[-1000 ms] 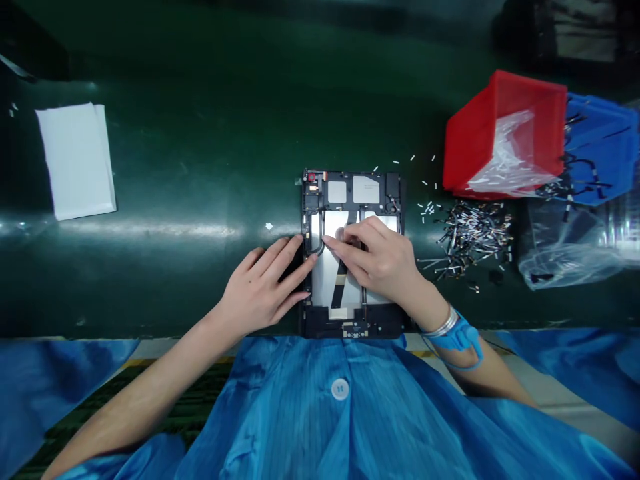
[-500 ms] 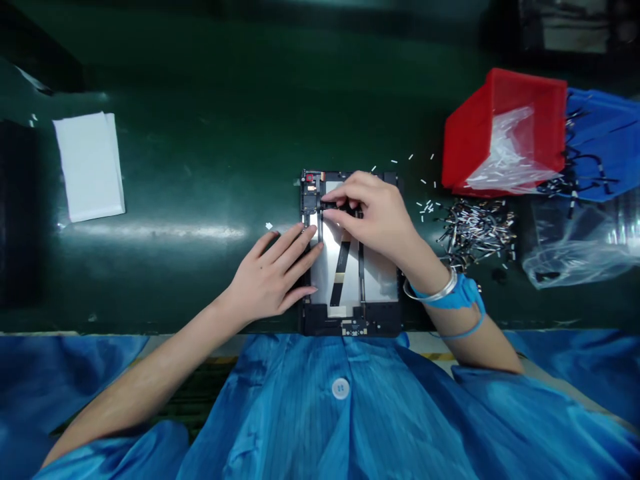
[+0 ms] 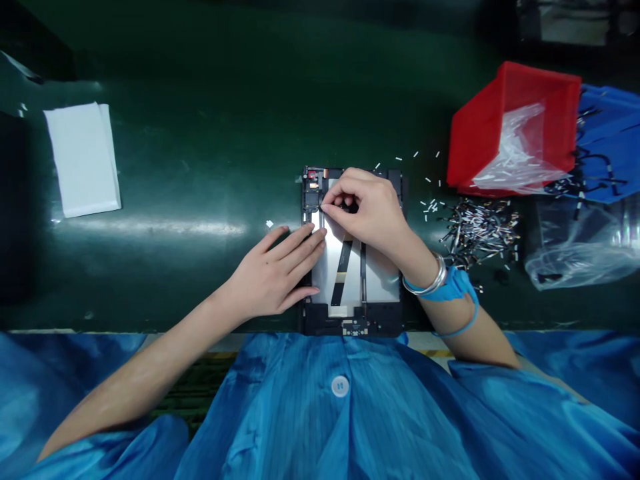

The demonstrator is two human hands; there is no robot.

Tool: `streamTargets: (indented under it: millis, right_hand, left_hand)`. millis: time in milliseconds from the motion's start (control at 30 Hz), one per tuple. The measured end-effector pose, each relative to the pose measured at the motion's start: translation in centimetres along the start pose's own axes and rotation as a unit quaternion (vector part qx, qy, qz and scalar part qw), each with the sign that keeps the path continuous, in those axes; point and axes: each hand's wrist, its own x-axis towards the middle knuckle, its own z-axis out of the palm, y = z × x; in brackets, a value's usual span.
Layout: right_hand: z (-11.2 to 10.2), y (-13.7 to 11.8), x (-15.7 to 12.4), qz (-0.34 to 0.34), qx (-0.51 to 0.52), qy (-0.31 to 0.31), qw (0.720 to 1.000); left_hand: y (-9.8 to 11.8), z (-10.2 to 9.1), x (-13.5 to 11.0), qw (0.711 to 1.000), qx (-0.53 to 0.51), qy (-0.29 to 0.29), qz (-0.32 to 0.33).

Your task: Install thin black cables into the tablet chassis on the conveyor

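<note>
An opened tablet [image 3: 383,273], its silver inner plate and black frame showing, lies at the front edge of the green bench. My left hand [image 3: 275,273] rests with spread fingers over the tablet's left edge. Above the upper part of the plate, my right hand [image 3: 370,203] pinches with thumb and forefinger near the small circuit parts; what sits between the fingertips is too small to make out. A black flex cable [image 3: 342,273] runs slantwise down the plate. A silver bangle and blue wrist strap [image 3: 457,287] circle my right wrist.
To the right lie a heap of small black cables [image 3: 480,230], scattered white slips [image 3: 430,207] and a clear plastic bag [image 3: 580,263]. Behind them stand a red bin [image 3: 475,133] and a blue bin [image 3: 613,133]. White sheets [image 3: 83,163] lie far left.
The thumb and forefinger of my right hand have closed together from a small gap. My left hand stays spread on the tablet's left side, and the view has shifted slightly.
</note>
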Motion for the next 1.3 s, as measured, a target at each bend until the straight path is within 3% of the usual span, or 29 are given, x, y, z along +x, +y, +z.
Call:
streamTargets:
  millis: [333,467,567,667,767,867,933,967,1067,1133,1200,1300]
  right_hand:
    - [0.5,0.5,0.1,-0.012,-0.032,-0.006,0.999]
    - [-1.1,-0.4,-0.9,-0.037,-0.073,0.044,0.996]
    - [-3.4,-1.5,-3.9,-0.04,-0.112,0.106,0.987]
    - [-4.8,-1.5,-8.5,0.005,-0.176,0.142,0.974]
    - [-3.8,-0.5,-12.5,0.073,-0.274,0.151,0.947]
    - [-1.8,0.1,-14.4,0.122,-0.28,0.133,0.943]
    - [-0.7,-0.1,-14.6,0.143,-0.25,0.143,0.947]
    - [-0.4,-0.3,-14.4,0.145,-0.231,0.153,0.95]
    - [-0.3,-1.1,-13.8,0.131,-0.13,0.171,0.968]
    - [-0.7,-1.5,-13.6,0.107,-0.04,0.19,0.975]
    - [-1.3,-1.3,-13.8,0.077,0.034,0.218,0.972]
    - [-2.7,0.1,-15.4,0.085,0.047,0.274,0.957]
  left_hand:
    - [-0.1,0.5,0.4,1.0,-0.003,0.013,-0.015]
    - [-0.3,0.5,1.7,0.998,-0.008,0.005,-0.065]
    - [-0.4,0.0,2.0,0.994,-0.047,0.018,-0.096]
    - [0.2,-0.5,0.6,0.974,-0.094,0.087,-0.187]
    - [2.4,-0.2,-1.5,0.939,-0.087,0.123,-0.308]
    - [5.7,0.3,-2.7,0.923,-0.142,0.097,-0.344]
    - [7.5,0.3,-2.8,0.888,-0.252,0.095,-0.371]
    - [8.0,0.2,-2.6,0.854,-0.322,0.102,-0.395]
    - [7.8,-0.7,-1.9,0.711,-0.492,0.145,-0.481]
    - [6.4,-1.5,-1.0,0.634,-0.544,0.174,-0.521]
    - [4.5,-2.2,0.2,0.6,-0.552,0.196,-0.544]
    - [0.7,-2.5,3.1,0.612,-0.516,0.251,-0.545]
